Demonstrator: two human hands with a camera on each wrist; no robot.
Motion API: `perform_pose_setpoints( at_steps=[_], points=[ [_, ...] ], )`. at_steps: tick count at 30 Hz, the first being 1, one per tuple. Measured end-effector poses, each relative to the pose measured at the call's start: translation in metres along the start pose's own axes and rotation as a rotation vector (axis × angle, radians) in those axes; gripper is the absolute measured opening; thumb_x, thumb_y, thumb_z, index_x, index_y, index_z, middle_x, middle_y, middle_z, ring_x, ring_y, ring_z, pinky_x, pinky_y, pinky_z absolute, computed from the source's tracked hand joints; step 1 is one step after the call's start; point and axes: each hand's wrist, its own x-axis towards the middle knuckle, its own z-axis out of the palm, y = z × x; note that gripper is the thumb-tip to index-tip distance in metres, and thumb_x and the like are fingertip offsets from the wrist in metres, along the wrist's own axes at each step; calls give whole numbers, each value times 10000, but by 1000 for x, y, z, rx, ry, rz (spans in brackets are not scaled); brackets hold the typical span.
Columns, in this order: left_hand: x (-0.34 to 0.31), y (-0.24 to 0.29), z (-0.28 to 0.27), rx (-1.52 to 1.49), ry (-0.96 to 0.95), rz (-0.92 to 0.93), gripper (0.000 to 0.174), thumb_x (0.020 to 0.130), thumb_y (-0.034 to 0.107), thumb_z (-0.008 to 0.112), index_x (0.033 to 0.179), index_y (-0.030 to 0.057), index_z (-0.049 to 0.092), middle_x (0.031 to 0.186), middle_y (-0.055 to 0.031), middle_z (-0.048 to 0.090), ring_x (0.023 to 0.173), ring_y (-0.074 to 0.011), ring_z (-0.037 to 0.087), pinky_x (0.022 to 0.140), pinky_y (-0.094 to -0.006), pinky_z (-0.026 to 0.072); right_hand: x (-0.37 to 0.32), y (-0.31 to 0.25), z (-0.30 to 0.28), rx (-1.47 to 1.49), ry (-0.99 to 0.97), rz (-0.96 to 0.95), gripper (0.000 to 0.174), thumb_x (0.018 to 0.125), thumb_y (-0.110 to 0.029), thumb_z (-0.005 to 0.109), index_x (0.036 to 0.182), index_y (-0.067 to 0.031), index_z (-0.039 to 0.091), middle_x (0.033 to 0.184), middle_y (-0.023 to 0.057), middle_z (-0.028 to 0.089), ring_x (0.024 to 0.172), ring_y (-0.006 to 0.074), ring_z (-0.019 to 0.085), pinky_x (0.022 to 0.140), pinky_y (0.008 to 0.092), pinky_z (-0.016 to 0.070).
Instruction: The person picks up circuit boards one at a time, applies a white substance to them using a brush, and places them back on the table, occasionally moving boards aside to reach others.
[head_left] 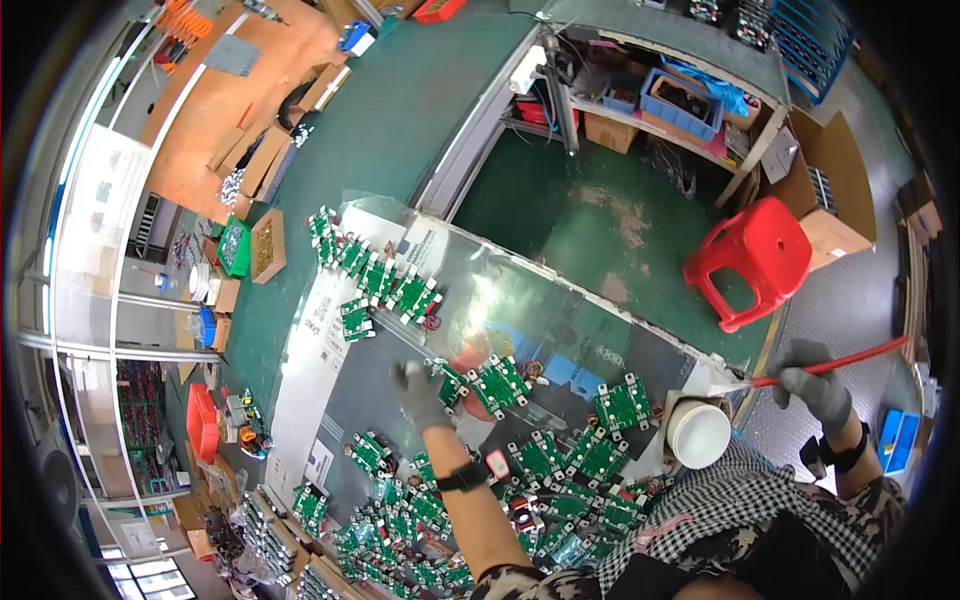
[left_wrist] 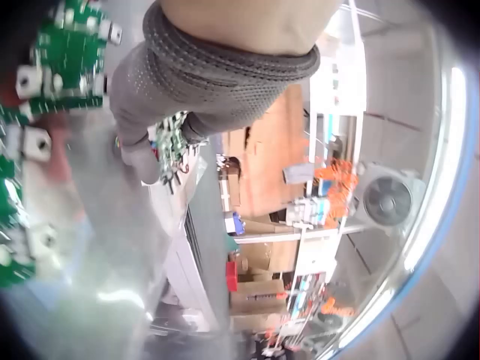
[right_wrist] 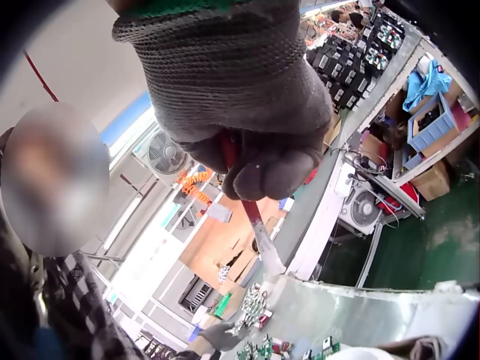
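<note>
The right hand (head_left: 815,385), in a grey glove, grips a red-handled brush (head_left: 845,361) with a whitish tip, held over the rim of a white tub (head_left: 698,434). In the right wrist view the fingers curl round the red handle (right_wrist: 251,212). The gloved left hand (head_left: 420,398) hovers over the table, left of a green circuit board (head_left: 498,386), holding nothing visible; its fingers hang down loosely in the left wrist view (left_wrist: 150,112). More green boards (head_left: 540,458) lie between the tub and the left arm, with a row (head_left: 378,278) farther back.
A red stool (head_left: 750,262) stands beyond the table's right edge. Shelving with a blue crate (head_left: 682,104) is at the back. Boxes and a green bin (head_left: 234,247) stand left on the green surface. Many boards pile up near the body (head_left: 400,530).
</note>
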Motion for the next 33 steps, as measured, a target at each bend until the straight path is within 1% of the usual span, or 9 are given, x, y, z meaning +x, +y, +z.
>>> perform_pose_setpoints(
  at_steps=[3,5,9,11,16,21,23,30,33],
  points=[
    [33,-45,-77,558,82,148,460,817,221,643,1196,-3,508,989,-147,606,897,-255,585,776,-347,484,-6,5,6,-8,-159,92,162,786,-134,573,854,13,577,624,50,560,510,102,514,464,247,418],
    [32,-48,-88,874,12,-75,531,785,251,681,1221,12,494,1002,-141,614,892,-265,587,794,-358,473,-14,4,11,-85,-147,109,149,791,-109,580,880,10,580,653,36,562,527,88,504,478,234,413],
    [46,-60,-89,455,-145,-186,653,740,315,724,1269,31,467,1046,-165,606,913,-297,584,854,-369,450,-36,18,16,48,-157,57,112,792,-38,556,889,6,593,664,23,562,552,72,514,490,228,414],
    [34,-40,-70,1035,-31,56,728,736,315,740,1337,68,411,1080,-165,590,937,-291,578,857,-358,451,-45,18,16,35,-151,55,115,792,-31,559,892,10,596,662,23,560,553,71,517,488,230,415],
    [54,-57,-78,853,-288,107,690,777,234,720,1351,73,374,1034,-163,587,893,-267,589,805,-341,478,-65,27,12,-6,-111,62,82,798,-54,559,846,13,568,659,54,559,531,88,513,464,251,425],
    [61,-50,-73,432,-423,-388,426,831,87,633,1202,23,434,868,-90,602,617,-147,583,471,-298,460,-75,32,13,64,-123,50,162,837,-65,546,954,21,618,710,38,573,597,87,538,529,239,443],
    [55,-56,-68,339,-374,-329,387,824,80,643,1156,32,448,728,-53,587,497,-134,539,407,-278,419,-76,34,13,72,-107,80,215,867,-111,536,1006,27,623,737,45,579,652,88,547,579,241,455],
    [50,-56,-61,454,-412,-380,279,834,200,677,1013,72,505,744,-28,585,495,-113,503,383,-253,381,-58,71,24,-164,-209,-56,215,848,-154,551,958,18,617,816,73,621,771,141,576,695,305,472],
    [32,-43,-57,426,-461,-408,310,836,218,679,1048,72,508,756,-21,592,533,-104,506,424,-247,393,-50,68,30,-225,-264,77,211,850,-168,537,967,-13,620,911,92,633,846,157,586,764,315,469]
  ],
)
